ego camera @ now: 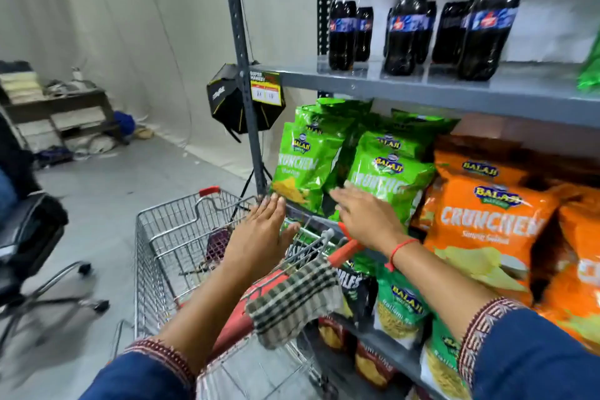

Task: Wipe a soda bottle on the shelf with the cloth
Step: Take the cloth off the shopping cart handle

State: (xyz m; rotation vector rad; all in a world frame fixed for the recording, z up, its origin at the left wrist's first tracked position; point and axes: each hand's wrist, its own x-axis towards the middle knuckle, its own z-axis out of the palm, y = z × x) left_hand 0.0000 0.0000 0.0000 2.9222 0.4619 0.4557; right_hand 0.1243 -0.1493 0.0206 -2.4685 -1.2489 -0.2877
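Both hands empty, cloth on the cart handle

Soda bottles (406,19) stand on the upper shelf (422,91); the checked cloth (292,299) drapes over the cart (168,237), below the flat, open left hand (259,230) and right hand (363,214).

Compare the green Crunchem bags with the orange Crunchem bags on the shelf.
The green Crunchem bags sit at the left end of the shelf, by the upright post; the orange Crunchem bags sit to their right. The right hand reaches out in front of a green bag; no hand is near the orange ones. Both carry the same Balaji logo and stand on the same shelf.
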